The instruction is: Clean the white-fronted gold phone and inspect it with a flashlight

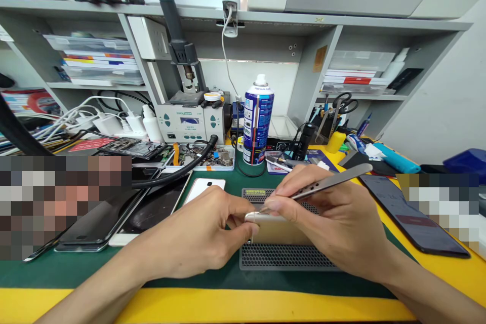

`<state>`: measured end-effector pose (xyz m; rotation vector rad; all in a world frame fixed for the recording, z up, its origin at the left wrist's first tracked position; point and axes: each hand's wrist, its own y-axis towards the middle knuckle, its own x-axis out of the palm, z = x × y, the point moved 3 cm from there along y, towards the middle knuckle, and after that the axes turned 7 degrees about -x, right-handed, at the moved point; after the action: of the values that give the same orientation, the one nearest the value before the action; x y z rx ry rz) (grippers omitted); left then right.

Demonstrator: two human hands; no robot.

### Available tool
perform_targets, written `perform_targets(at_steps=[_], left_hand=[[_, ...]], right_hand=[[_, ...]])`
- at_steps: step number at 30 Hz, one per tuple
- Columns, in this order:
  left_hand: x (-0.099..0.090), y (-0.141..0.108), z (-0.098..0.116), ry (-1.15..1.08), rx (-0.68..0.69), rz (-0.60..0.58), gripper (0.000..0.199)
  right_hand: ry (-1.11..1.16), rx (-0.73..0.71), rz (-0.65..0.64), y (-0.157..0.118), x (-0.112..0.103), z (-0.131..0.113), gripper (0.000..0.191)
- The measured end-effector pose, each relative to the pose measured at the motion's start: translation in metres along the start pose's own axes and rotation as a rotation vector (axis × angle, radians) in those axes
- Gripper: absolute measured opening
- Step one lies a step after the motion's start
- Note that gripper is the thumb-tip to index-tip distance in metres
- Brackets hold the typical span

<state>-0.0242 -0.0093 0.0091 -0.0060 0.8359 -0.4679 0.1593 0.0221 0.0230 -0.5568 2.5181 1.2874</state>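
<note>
Two bare hands meet over one gold phone [281, 231], and what matters most is how the tool in one of them lies against the phone's upper edge. The phone is above the dark perforated pad [288, 260], in front of the person; its long axis runs roughly left to right, with the gold face turned toward the wearer (the far end disappears behind fingers). From the left hand [199, 235], the phone extends to the right. That hand is closed to a narrow pinch, thumb on the near side at the phone's left end, index finger reaching over behind it.

The right hand [337, 228] holds metal tweezers [334, 180] in a pencil-like grip. They slant from a raised rear end at upper right down to the left, so their tip comes close to the phone's upper edge, near the left hand's pinch. Whether tip and edge actually touch, I cannot tell (fingertips cover much of that spot). As for nearness, both hands are right at the phone: the left at its end, the right across its remaining length. Beneath the pad lies a green mat [212, 281] on the yellow tabletop [212, 306].
</note>
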Motion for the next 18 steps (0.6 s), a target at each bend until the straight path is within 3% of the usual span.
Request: perform_targets(at_steps=[18], left_hand=[[-0.0006, 0.0006, 0.0009, -0.001, -0.022, -0.008, 0.026]], right_hand=[[-0.118, 0.004, 0.026, 0.0014, -0.0007, -0.0025, 0.014]])
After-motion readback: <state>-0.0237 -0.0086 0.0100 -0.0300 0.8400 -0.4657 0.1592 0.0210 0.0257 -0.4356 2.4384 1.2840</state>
